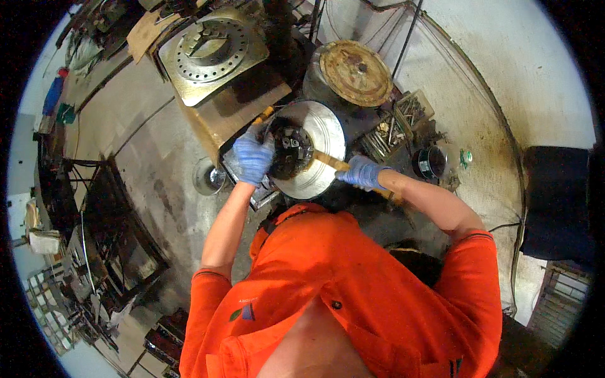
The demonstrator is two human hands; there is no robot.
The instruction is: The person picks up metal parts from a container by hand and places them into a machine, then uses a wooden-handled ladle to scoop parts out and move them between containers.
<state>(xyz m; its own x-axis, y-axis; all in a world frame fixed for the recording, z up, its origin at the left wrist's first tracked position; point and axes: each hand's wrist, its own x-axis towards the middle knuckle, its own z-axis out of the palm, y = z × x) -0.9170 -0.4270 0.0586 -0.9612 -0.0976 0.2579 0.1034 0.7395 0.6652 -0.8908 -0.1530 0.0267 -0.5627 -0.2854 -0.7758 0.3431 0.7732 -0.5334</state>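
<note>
A: Your left hand [251,159] is curled, though I can't tell what it grips; your right hand [362,173] is closed around a wooden tool [331,162].

B: The box [242,116] stands off the far left edge of the disc [326,126], the drum [321,82] off its far right. That seems to leave the near side for you.

A: The disc itself lies between your hands. Your left hand is at its left edge, likely to steady it; your right hand is right by the other edge.

B: The dark core [291,151] sits nearer your left hand than your right. That may be why you hold the tool back from its end, which crosses bare metal to the core's right edge.

A: The orange handle [263,114] juts past your left hand, by the disc's upper-left edge; whether you hold it isn't clear.

B: Smallest, the loose parts [386,137] lie off the disc's right edge, perhaps for easy reach.
</note>
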